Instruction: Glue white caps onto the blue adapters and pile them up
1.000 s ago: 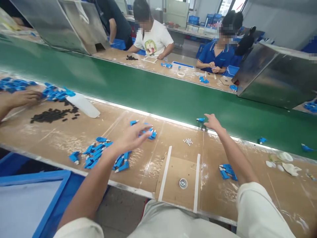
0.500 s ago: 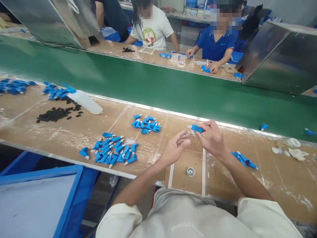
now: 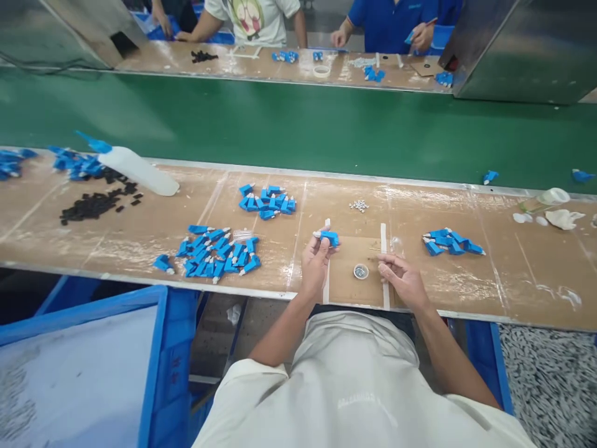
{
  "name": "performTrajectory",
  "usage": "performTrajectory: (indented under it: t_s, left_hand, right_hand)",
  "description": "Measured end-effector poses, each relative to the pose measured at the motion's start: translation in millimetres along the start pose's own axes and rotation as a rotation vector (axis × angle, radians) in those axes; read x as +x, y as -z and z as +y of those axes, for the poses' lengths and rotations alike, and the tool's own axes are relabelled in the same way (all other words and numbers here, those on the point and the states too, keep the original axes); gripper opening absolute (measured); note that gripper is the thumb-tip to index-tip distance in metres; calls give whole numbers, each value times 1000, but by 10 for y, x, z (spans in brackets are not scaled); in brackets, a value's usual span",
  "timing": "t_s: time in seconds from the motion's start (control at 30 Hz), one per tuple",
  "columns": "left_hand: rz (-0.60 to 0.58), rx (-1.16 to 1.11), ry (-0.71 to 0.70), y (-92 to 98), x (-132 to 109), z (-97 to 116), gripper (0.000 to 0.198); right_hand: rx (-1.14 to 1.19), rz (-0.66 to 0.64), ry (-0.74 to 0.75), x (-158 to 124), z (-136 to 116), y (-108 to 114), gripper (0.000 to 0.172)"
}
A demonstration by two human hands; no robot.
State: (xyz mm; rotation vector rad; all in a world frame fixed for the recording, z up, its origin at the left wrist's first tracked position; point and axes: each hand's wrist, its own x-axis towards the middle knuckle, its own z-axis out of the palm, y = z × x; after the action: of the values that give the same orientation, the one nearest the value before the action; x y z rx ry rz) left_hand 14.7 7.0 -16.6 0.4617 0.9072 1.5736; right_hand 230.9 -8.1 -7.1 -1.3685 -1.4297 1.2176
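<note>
My left hand [image 3: 316, 264] is closed around a small blue plastic part [image 3: 330, 238] with a white tip, thumb on its near side. My right hand [image 3: 402, 278] pinches a thin, light-coloured stick [image 3: 375, 249], which points left from the fingertips. Between the hands on the table stands a small round dish [image 3: 360, 271] with something shiny in it. Beyond it lies a little pile of small white pieces [image 3: 359, 205]. Blue parts like the held one lie in a group [image 3: 450, 241] to the right and in a larger group [image 3: 217, 252] to the left.
A white squeeze bottle [image 3: 137, 169] with a blue nozzle lies by black pieces [image 3: 91, 206]. Behind the table runs a green belt [image 3: 280, 124]; co-workers sit across it. Blue crates [image 3: 161, 348] stand below the front edge. A cup [image 3: 554, 197] lies at right.
My hands have moved apart and nearer to me. The blue part has passed from my right hand to my left, and my right hand now has the thin stick. The view has tilted down.
</note>
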Motion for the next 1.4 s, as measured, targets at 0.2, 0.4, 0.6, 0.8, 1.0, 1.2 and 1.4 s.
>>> performTrajectory:
  t_s: [0.2,0.4,0.6,0.8,1.0,1.2,1.4]
  left_hand:
    - [40,4,6,179,-64,-166,56]
    - [18,2,-7,192,-71,-163,53]
    - [58,-38,25,220,-49,-165,48]
    - [75,-47,35,212,-55,-167,50]
    - [89,-38,38,227,-55,-164,42]
    - [108,-34,30,234,-55,-174,37]
    - [84,-27,41,236,-67,-159,43]
  right_hand:
    - [-68,0,0,109,97,-192,49]
    - [-97,-3,61,192,54,-256,41]
    - [-123,-17,90,175,48,-271,35]
    - [-181,-38,59,197,19,-312,37]
    - [-203,-76,132,270,-4,-363,31]
    - [-234,-19,212,160,-19,-200,27]
    - [-359,77,407,38,8,-189,19]
